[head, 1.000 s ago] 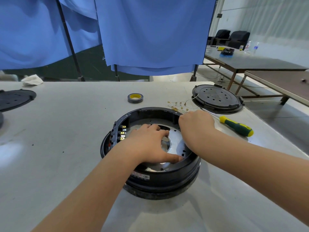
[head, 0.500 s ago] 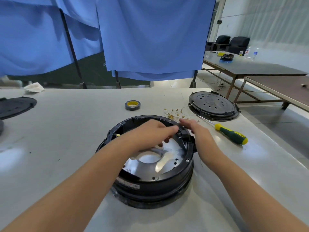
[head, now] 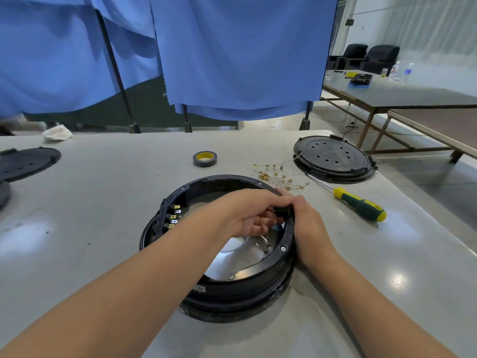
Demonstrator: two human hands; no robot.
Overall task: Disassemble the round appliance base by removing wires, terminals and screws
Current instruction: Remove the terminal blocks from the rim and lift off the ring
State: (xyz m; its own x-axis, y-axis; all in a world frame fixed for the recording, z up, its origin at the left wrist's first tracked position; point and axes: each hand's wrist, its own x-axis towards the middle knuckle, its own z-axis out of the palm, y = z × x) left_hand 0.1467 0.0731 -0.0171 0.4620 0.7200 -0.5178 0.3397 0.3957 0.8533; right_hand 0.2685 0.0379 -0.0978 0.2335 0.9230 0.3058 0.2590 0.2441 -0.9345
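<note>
The base sits on the table in front of the person; every place below is given from it.

On the base's inner left wall a row of brass terminals stands bare, with no wires seen on them. They look like work for later, and nothing needs to reach across them now.

The left hand comes in over the base's middle, fingers curled down toward a small black part at the far right of the rim. The right hand lies against the outside of the rim at the same spot, thumb and fingers closed in on that part. What the part is, and whether a wire is attached, cannot be told.

To do this well, I judge the right hand should brace the rim while the left works the part free with short, straight pulls. Twisting could snap a tab or bend a terminal.

Beyond the base to the right lies a heap of wires, a fitting place for the freed piece. The screwdriver lies further right, within reach for screws such as the one on the near right rim.
</note>
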